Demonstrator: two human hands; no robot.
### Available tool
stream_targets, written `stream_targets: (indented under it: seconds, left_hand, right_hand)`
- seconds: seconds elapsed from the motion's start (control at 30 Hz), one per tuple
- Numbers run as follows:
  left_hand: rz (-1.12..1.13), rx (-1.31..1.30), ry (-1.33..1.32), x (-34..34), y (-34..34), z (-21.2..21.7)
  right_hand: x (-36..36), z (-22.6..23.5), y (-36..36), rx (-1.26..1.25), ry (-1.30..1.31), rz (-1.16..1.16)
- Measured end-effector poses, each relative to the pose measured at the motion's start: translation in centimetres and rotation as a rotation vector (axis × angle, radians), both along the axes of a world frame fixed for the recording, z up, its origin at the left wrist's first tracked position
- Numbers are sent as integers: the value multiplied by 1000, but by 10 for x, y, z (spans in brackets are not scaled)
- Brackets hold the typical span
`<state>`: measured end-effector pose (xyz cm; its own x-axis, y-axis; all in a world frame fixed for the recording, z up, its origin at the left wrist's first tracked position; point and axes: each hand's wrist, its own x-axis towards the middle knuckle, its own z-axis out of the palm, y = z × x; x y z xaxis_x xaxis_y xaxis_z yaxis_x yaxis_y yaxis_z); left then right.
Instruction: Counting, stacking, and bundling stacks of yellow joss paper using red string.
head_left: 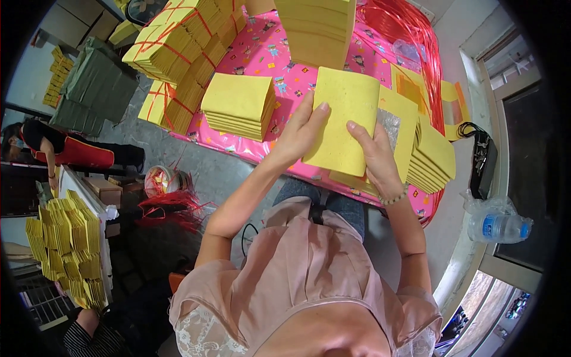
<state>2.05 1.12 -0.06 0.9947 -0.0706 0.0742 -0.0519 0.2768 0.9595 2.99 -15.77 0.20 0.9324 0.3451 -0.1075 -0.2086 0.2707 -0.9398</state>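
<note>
Both my hands grip a folded bundle of yellow paper (344, 119), held tilted above the near edge of the table. My left hand (299, 132) closes on its left side with the thumb on top. On the right side, my right hand (379, 156) holds it with the thumb across the face; its other fingers are hidden underneath. Beneath and right of the bundle lies a yellow sheet with a silver patch (389, 124). A fanned stack of folded yellow paper (433, 156) sits beside my right hand, and a neat stack (238, 101) lies left of my left hand.
Tall tied piles (172, 53) and a yellow block (314, 33) stand on the pink table cover (253, 53). Red plastic strands (416, 35) hang over its right side. A water bottle (499, 228) stands on the sill. At left a person (71, 152) works by another table.
</note>
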Motion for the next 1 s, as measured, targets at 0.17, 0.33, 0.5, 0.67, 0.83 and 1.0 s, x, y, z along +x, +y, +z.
stream_targets:
  seconds: [0.17,0.33,0.5,0.67,0.83,1.0]
  left_hand:
    - [-30,54,-72,-7,7,4]
    - [130,16,-151,-20,-4,2]
    - [210,189,-225,-32,-2,1]
    - [260,130,-292,-40,-3,-3]
    - [284,286,-326,-46,1,-7]
    - [288,188,-288,-49,2,-4]
  right_hand:
    - [-11,-2,7,-90,-165,-73]
    - [-22,2,10,-140,-359,-77]
    - [-30,6,10,-193,-416,-74]
    - [-35,7,8,-182,-415,-26]
    - [-33,7,10,-53,-442,-117]
    - [-32,14,14,-103,-452,-110]
